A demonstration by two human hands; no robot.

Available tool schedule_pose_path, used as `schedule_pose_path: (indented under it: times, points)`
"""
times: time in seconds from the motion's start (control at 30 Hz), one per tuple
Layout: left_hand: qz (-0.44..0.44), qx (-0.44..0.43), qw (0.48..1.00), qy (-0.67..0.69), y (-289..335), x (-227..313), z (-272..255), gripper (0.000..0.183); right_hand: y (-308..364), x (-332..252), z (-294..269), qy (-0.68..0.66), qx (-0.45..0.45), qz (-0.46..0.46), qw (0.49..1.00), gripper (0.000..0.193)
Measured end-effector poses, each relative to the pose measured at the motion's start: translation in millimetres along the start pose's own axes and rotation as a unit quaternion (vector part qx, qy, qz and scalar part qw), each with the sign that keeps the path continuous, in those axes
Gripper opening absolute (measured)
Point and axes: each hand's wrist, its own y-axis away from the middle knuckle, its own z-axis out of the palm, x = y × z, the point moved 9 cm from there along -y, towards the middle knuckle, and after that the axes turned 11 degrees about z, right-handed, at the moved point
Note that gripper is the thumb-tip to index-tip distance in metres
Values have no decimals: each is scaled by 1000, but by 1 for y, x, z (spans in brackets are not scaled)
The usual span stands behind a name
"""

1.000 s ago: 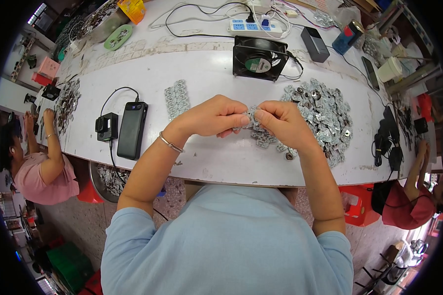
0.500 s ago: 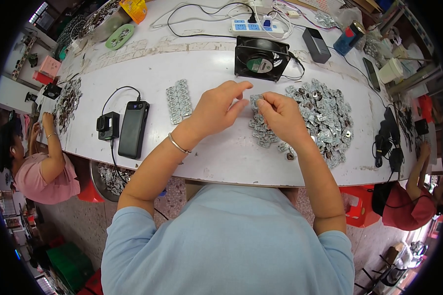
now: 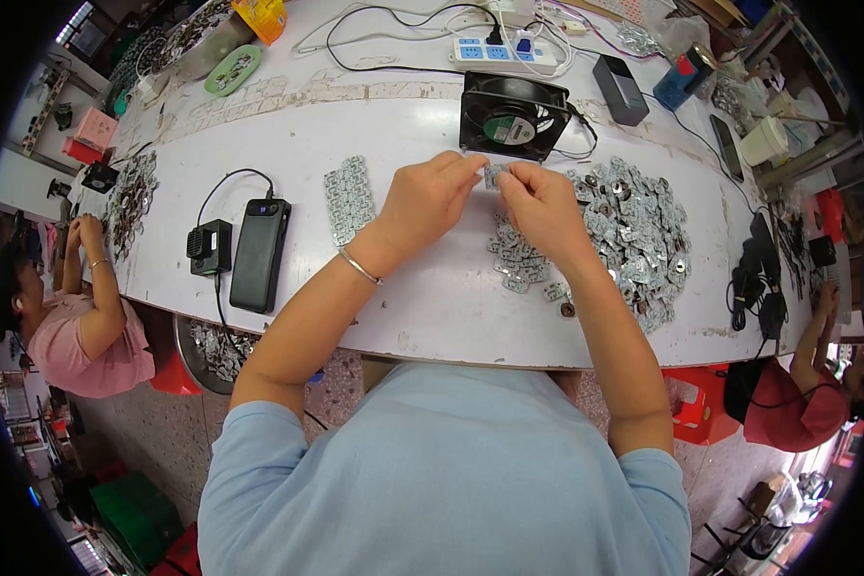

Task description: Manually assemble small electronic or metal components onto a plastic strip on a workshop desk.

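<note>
A small silvery metal plate (image 3: 494, 176) is held up in front of the fan. My right hand (image 3: 547, 206) pinches it from the right between thumb and fingertips. My left hand (image 3: 424, 200), with a bangle at its wrist, has its thumb and fingers closed at the plate's left edge; the fingertips partly hide the contact. Below and right of my right hand lies a big heap of similar metal parts (image 3: 638, 235), with a smaller cluster (image 3: 518, 259) at its left side. Left of my left hand, a block of similar plates (image 3: 349, 200) lies in neat rows.
A black fan (image 3: 514, 117) stands just beyond my hands, with a power strip (image 3: 504, 56) and cables behind. A black power bank (image 3: 261, 254) and a small wired device (image 3: 209, 247) lie at left. Black cables (image 3: 756, 278) lie at right. Co-workers sit on both sides.
My left hand has closed its spread fingers and moved right, up to the plate. My right hand has lifted the plate slightly away from me, off the small cluster.
</note>
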Motion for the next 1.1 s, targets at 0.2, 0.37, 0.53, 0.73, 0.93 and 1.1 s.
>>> schedule_pose_path:
  times: [0.2, 0.37, 0.53, 0.73, 0.93, 1.1]
  points:
    - [-71, 15, 997, 5, 0, -11, -1, 29, -18, -7, -7, -3, 49, -48, 998, 24]
    - [-52, 31, 998, -18, -2, -7, -4, 26, -19, -2, 0, -54, 21, 4, 998, 25]
    - [-2, 46, 998, -32, -1, 7, 0, 22, -7, 7, -2, -97, 22, 47, 994, 25]
    - [-164, -43, 971, 168, 21, 1, 32, 24, 32, 18, -15, 94, 31, -29, 995, 20]
    - [-103, -171, 960, 194, 19, 21, 49, 35, 60, 16, -39, 79, 111, -87, 987, 15]
    - [-43, -158, 924, 346, 0, 38, 36, 66, 57, 2, -15, 47, 2, -71, 996, 19]
